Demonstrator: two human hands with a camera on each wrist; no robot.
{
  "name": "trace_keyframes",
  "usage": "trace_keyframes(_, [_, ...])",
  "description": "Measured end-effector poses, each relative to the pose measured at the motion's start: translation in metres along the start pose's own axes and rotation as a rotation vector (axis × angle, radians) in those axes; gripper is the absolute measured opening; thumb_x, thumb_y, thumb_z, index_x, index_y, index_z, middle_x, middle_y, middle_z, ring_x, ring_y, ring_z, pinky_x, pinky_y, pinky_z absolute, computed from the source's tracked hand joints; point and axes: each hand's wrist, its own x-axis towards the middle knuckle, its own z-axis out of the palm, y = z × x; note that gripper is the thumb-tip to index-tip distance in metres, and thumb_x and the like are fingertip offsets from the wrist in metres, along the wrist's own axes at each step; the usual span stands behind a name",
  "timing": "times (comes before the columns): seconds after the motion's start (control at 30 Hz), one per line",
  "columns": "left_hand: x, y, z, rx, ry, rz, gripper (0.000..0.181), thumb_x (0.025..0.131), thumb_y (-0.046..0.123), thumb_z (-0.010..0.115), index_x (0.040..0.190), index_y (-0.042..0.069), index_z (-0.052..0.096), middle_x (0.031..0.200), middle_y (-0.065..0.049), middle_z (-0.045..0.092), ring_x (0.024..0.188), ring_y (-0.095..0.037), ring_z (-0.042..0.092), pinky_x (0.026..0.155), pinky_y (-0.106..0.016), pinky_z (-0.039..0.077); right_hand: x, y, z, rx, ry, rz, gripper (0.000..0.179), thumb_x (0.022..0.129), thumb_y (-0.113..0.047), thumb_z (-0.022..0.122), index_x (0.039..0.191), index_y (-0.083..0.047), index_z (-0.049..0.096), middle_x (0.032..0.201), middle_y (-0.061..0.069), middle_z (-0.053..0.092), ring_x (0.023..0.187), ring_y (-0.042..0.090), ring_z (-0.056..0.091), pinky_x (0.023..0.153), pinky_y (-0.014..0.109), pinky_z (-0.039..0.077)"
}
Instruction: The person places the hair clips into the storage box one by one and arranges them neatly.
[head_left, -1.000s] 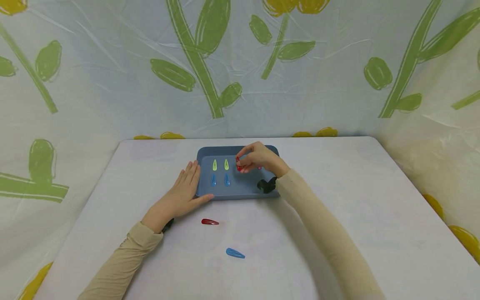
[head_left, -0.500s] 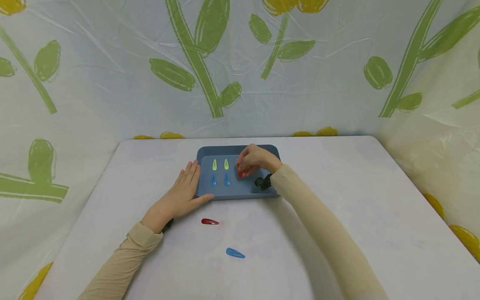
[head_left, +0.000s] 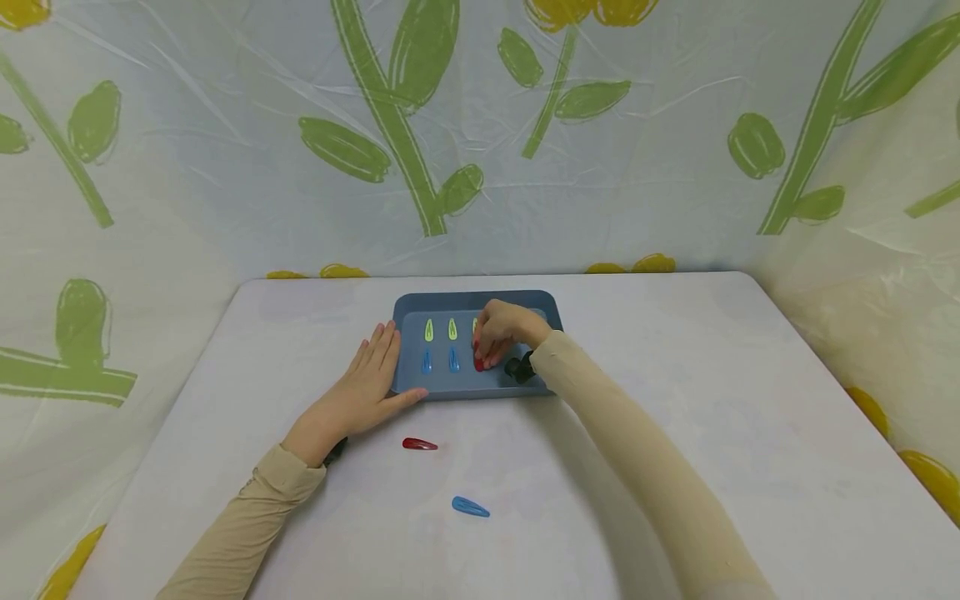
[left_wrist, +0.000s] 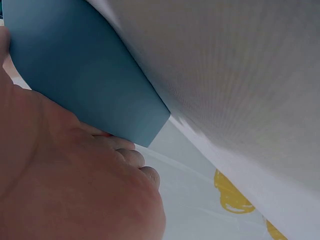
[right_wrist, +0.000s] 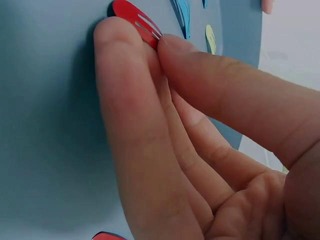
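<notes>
My right hand (head_left: pixel 504 327) pinches a red hair clip (right_wrist: pixel 136 21) between thumb and fingers, low over the blue-grey tray (head_left: pixel 450 386). To its left lie two blue hair clips (head_left: pixel 454 359). Behind them is a row of yellow-green hair clips (head_left: pixel 452 329), one partly hidden by the fingers. In the right wrist view, another red piece (right_wrist: pixel 108 236) shows at the bottom edge. My left hand (head_left: pixel 362 392) rests with straight fingers along the tray's left side, thumb at the front rim; in the left wrist view its palm lies against the tray wall (left_wrist: pixel 85 65).
On the white table (head_left: pixel 315 533) in front of the tray lie a dark red hair clip (head_left: pixel 420 444) and, nearer, a blue hair clip (head_left: pixel 471 507). A curtain (head_left: pixel 262 208) with printed plants hangs behind the table. A dark device (head_left: pixel 519 368) sits at the right wrist.
My right hand has moved down and toward the tray's front with the red hair clip, now beside the blue ones. A yellow-green clip has come into view behind it. The left hand stays still.
</notes>
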Motion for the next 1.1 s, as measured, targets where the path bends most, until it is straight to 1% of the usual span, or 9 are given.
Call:
trace_keyframes(0.33, [-0.0010,0.0017,-0.0023,-0.006,-0.005,-0.004,0.107,0.094,0.070,0.045,0.156,-0.006,0.001,0.164,-0.019,-0.010,0.150,-0.030,-0.014,0.120,-0.051,0.000,-0.0007,-0.0006,0.0039,-0.029,0.052,0.016,0.011,0.082,0.008,0.075,0.087,0.008,0.065,0.078,0.019,0.069,0.060,0.022,0.069,0.064,0.032,0.060])
trace_keyframes(0.67, [-0.0001,0.0005,0.0003,-0.001,-0.006,-0.012,0.109,0.093,0.073,0.042,0.156,-0.005,0.000,0.164,-0.018,-0.010,0.150,-0.029,-0.015,0.120,-0.050,0.000,-0.0031,-0.0001,0.0071,-0.047,0.094,0.006,0.012,0.080,0.007,0.077,0.087,0.007,0.067,0.079,0.019,0.069,0.061,0.023,0.070,0.064,0.032,0.060])
trace_keyframes(0.87, [-0.0004,0.0011,0.0001,0.000,-0.005,-0.011,0.109,0.093,0.073,0.043,0.156,-0.005,0.000,0.164,-0.018,-0.010,0.150,-0.030,-0.014,0.120,-0.050,0.000,-0.0035,-0.0004,0.0079,-0.047,0.105,0.000,0.014,0.080,0.008,0.077,0.087,0.007,0.065,0.079,0.019,0.070,0.061,0.023,0.070,0.064,0.033,0.060])
trace_keyframes(1.1, [-0.0003,0.0009,-0.0001,0.002,-0.001,-0.007,0.109,0.093,0.072,0.043,0.156,-0.005,0.001,0.164,-0.019,-0.010,0.150,-0.030,-0.013,0.120,-0.050,0.001,-0.0027,0.0004,0.0085,-0.066,0.122,-0.003,0.012,0.078,0.008,0.078,0.085,0.007,0.068,0.079,0.019,0.071,0.060,0.022,0.070,0.063,0.032,0.060])
